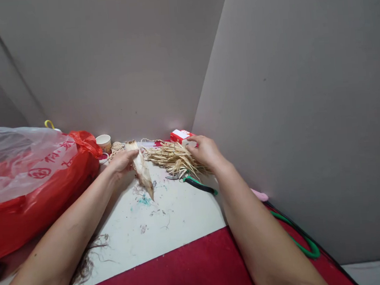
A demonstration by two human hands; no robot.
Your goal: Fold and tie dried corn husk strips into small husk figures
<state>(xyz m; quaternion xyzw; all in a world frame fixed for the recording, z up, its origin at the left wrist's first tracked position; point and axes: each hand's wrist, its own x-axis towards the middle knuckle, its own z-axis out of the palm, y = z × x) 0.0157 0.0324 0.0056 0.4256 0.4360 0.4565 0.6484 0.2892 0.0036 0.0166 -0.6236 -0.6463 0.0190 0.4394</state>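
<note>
My left hand (123, 162) is closed on a dried corn husk (141, 167), pale and papery, with brown edges. It hangs tilted, its pointed tip down over the white board. My right hand (205, 151) is at the right end of a pile of straw-coloured dried husk strips (171, 157). Its thumb and forefinger are apart and show nothing between them; the other fingers are mostly hidden. Just below the pile lies a pair of pruning shears (200, 185) with black and green handles, partly covered by the strips.
Red and clear plastic bags (49, 188) bulge on the left. A paper cup (103, 143) and a red-and-white box (180, 136) stand near the back wall. Dark fibres (89, 258) and crumbs litter the white board (182, 217). A green loop (312, 248) lies at right beside the grey partition.
</note>
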